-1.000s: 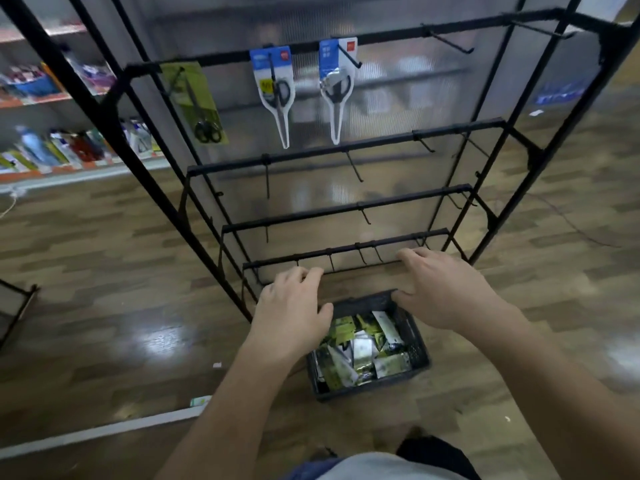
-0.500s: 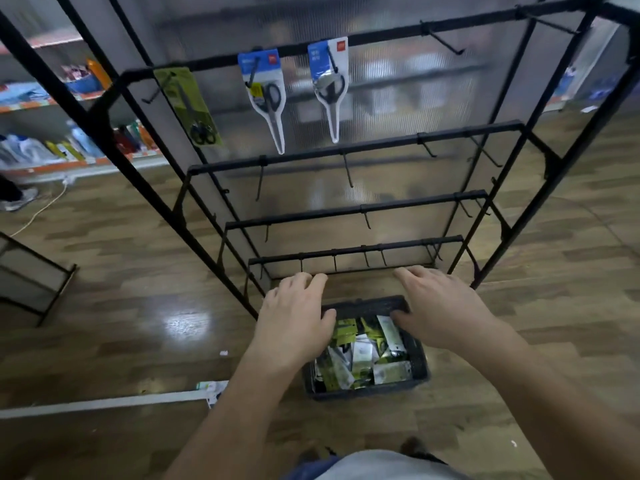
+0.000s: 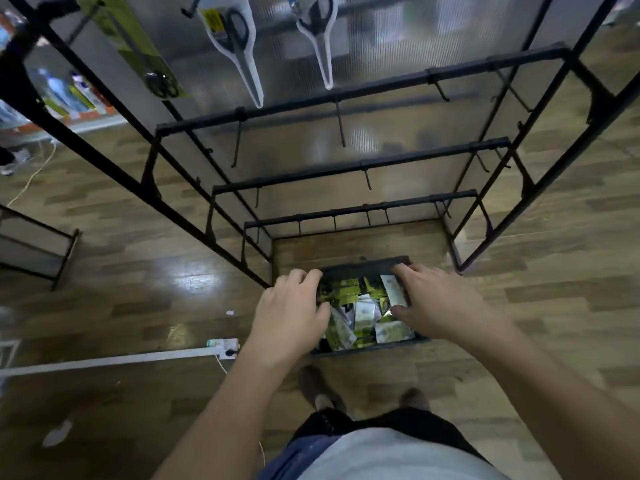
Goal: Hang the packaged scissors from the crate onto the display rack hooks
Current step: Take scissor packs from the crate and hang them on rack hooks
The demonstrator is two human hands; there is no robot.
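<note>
The left hand [image 3: 291, 311] hangs over the left rim of the crate [image 3: 363, 265], back upward. Its fingers are loosely bent at the knuckles and the thumb points inward above the contents; nothing shows in its grasp. The right hand [image 3: 441, 303] is spread over the crate's right side, fingers nearly straight and reaching toward the far corner, thumb just beside a white pack. It clasps nothing that can be seen. Whether either hand actually touches the rim or the packs cannot be told.

The crate is dark and rectangular and stands on the floor in the lower centre of the frame, just in front of the rack's foot. Between the hands lie the packaged scissors [image 3: 360, 315], a loose jumble of flat cards. Some are yellow-green and some white with pale print, overlapping at all angles.

The black display rack [image 3: 363, 90] rises from behind the crate to the top of the frame. Its horizontal bars, one above another, carry thin black hooks [image 3: 341, 128], with a translucent ribbed panel behind.

Along the top edge three packs hang:
- a yellow-green card [image 3: 131, 46] with black-handled scissors, at upper left;
- a white scissor-shaped pack [image 3: 239, 53] with black handles and a yellow label;
- a second white pack [image 3: 320, 39], just to its right.

The wood-patterned floor [image 3: 138, 271] surrounds it all. A white strip [image 3: 114, 359] lies at lower left, and blurred shelves of goods [image 3: 69, 95] sit at upper left.
</note>
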